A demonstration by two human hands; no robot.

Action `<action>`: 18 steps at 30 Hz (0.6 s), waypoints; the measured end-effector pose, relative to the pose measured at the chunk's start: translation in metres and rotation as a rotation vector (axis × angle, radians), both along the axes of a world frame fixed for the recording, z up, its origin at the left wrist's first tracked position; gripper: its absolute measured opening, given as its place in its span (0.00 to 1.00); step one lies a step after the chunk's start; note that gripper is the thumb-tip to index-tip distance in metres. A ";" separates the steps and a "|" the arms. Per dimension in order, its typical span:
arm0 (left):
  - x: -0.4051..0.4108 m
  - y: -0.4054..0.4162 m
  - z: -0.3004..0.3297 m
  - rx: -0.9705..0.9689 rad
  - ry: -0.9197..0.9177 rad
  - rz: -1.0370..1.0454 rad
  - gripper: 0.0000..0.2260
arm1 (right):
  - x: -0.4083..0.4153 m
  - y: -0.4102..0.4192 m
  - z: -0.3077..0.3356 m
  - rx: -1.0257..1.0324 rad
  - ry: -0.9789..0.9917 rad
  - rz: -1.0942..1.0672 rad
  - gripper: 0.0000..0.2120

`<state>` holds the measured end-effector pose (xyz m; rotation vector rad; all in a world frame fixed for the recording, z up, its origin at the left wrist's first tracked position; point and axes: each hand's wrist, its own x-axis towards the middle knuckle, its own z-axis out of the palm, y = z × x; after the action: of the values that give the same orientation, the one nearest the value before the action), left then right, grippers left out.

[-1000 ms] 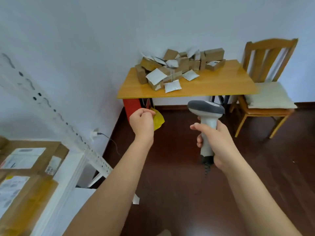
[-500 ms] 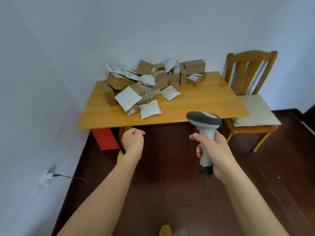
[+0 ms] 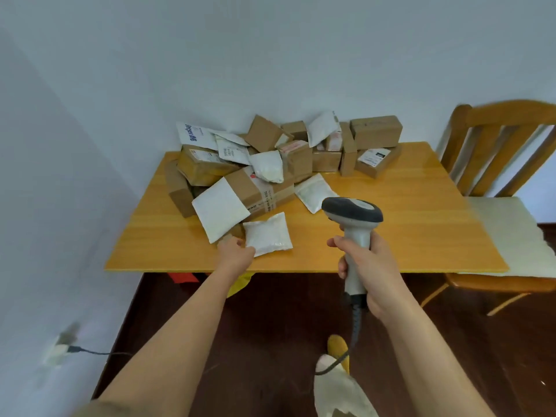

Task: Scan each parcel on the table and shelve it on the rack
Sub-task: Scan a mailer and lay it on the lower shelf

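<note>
A pile of brown cardboard boxes (image 3: 261, 188) and white mailer bags lies at the back left of the wooden table (image 3: 406, 224). Nearest the front edge lies a small white padded parcel (image 3: 267, 234). My left hand (image 3: 236, 251) is at that parcel's left edge, fingers curled, pinching its lower left corner. My right hand (image 3: 368, 266) grips the handle of a grey and white barcode scanner (image 3: 352, 215), held upright above the table's front edge, head pointing left toward the parcels. Its cable hangs down to the floor. The rack is out of sight.
A wooden chair (image 3: 499, 145) with a pale cushion stands at the table's right end. A wall socket with a plugged cable (image 3: 64, 349) sits low on the left wall. Something red and something yellow lie under the table. The floor is dark wood.
I have turned away from the rack and come up to the table. My left hand went forward from mid-air onto the small white parcel. The scanner stays in my right hand.
</note>
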<state>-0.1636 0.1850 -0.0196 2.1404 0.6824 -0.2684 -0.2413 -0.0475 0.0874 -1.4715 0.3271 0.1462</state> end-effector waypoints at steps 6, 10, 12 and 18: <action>0.079 0.009 -0.026 0.177 0.017 0.179 0.34 | 0.129 -0.008 -0.006 -0.041 0.043 0.160 0.09; 0.120 0.006 -0.041 0.259 0.033 0.195 0.41 | 0.191 -0.012 -0.012 -0.064 0.075 0.228 0.08; 0.131 0.005 -0.047 0.281 0.096 0.199 0.43 | 0.210 -0.009 -0.020 -0.056 0.114 0.227 0.07; 0.168 0.019 -0.073 0.298 0.231 0.283 0.49 | 0.243 0.006 -0.040 -0.085 0.187 0.246 0.06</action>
<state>0.0045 0.2044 -0.0931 2.2748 1.2120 -0.2759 0.0019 -0.0418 0.0475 -1.5828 0.3053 0.4742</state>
